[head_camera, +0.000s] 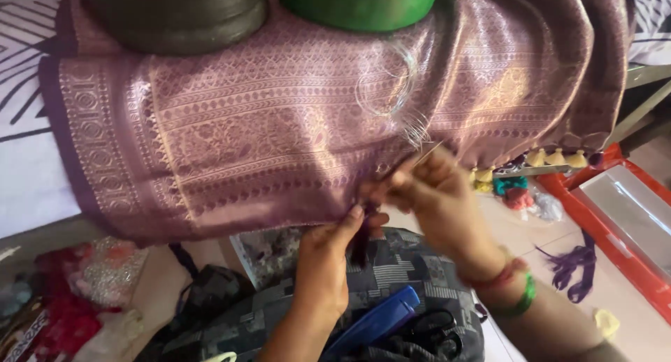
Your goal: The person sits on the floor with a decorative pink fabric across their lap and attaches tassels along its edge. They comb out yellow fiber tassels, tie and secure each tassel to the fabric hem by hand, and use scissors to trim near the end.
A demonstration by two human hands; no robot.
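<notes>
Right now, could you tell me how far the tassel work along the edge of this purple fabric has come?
Done: yellow tassels hang along the purple brocade fabric edge at the right. In hand: the left hand pinches a dark purple tassel at the hem while the right hand works thread there. Left: the hem left of the hands shows no tassels.

A mauve woven cloth (279,124) with gold patterned bands is draped over a raised edge, its lower hem hanging down. At that hem a dark purple tassel (361,240) is pinched, hanging straight below the cloth. Fine pale threads (398,96) are looped loosely against the cloth above the hem.
</notes>
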